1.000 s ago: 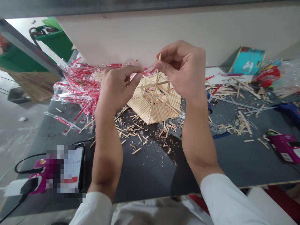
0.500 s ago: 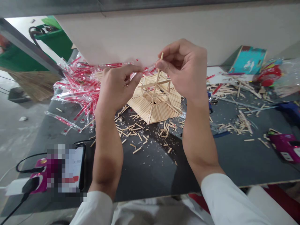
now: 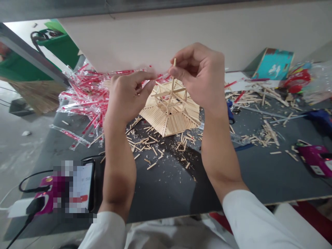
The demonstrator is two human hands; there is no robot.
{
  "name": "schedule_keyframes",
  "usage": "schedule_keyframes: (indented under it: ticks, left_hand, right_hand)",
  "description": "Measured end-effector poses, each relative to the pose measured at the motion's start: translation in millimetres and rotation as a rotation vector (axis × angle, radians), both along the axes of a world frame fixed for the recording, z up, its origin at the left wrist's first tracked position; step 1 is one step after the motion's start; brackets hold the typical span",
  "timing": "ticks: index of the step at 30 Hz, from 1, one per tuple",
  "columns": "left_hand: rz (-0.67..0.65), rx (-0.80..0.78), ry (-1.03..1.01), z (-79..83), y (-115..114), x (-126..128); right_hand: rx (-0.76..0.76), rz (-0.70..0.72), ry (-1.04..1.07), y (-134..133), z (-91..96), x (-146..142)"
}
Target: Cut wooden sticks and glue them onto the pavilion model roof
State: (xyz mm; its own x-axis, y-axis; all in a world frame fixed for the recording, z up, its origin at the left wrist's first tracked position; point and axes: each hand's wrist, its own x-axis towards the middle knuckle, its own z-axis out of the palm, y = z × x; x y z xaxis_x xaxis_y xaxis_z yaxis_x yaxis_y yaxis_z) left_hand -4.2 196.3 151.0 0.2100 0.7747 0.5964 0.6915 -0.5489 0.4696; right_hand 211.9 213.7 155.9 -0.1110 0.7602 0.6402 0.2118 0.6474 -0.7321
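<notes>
A model of pale wooden sticks (image 3: 172,125), like a small many-sided roof with an open frame on top, stands on the dark table. My right hand (image 3: 201,74) pinches the upper part of a wooden stick (image 3: 173,77) between thumb and fingers. That stick stands nearly upright over the model's frame; whether its lower end is fixed there I cannot tell. To the left of the frame my left hand (image 3: 128,91) hovers with thumb and forefinger apart, nothing visible between them. Its other fingers are partly hidden.
Crumpled clear-and-red wrappers (image 3: 84,95) heap at the left. Short stick offcuts (image 3: 153,147) litter the table (image 3: 166,193) around the model. A phone (image 3: 84,186) and a purple power strip (image 3: 46,193) lie front left; another purple device (image 3: 315,159) is at right. A teal block (image 3: 273,64) stands behind.
My right hand and the stick appear very slightly further left, and the whole view has shifted a little. Both hands keep nearly the same pose.
</notes>
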Motion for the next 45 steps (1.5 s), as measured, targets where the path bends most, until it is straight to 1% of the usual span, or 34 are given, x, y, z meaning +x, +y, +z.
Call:
schedule_keyframes:
  ticks: [5, 9, 13, 17, 20, 26, 31, 34, 38, 42, 45]
  left_hand:
    - [0.008, 0.050, 0.038, -2.0, 0.8, -1.0]
    - [0.009, 0.025, 0.029, -1.0, 0.0, -1.5]
    - [0.008, 0.008, 0.016, 0.6, -0.9, -0.6]
    - [0.006, 0.006, 0.000, 0.5, -1.6, 0.6]
    - [0.001, -0.003, 0.000, -0.2, -0.9, 0.3]
    - [-0.023, 0.029, 0.025, -0.7, 0.3, -1.1]
    - [-0.021, 0.052, 0.038, 0.0, -0.8, -1.1]
    - [0.004, 0.027, 0.048, 2.3, -3.0, -0.3]
    - [0.039, -0.017, 0.078, 5.0, -5.1, 0.9]
    - [0.039, -0.020, 0.091, 4.9, -4.7, 0.3]
    - [0.036, -0.020, 0.086, 4.4, -4.3, -0.7]
  right_hand:
    - [0.007, -0.026, -0.013, -0.2, 0.4, -0.7]
    - [0.016, -0.003, 0.005, -0.4, 0.5, -0.3]
    - [0.013, -0.039, -0.005, 0.6, -0.3, 0.0]
    - [0.038, -0.014, -0.004, 0.0, 0.3, 0.8]
    - [0.024, -0.010, -0.014, -0.4, 0.3, 1.2]
    - [0.000, -0.058, -0.015, 1.9, -2.6, 0.4]
    - [0.036, -0.024, 0.008, 2.9, -2.9, 0.6]
    - [0.060, -0.015, 0.027, 3.5, -3.0, -0.1]
    - [0.054, -0.015, 0.035, 4.9, -3.5, -0.9]
    - [0.046, -0.026, 0.010, 7.1, -4.5, -0.1]
    - [0.029, -0.062, -0.017, 8.0, -4.9, 0.6]
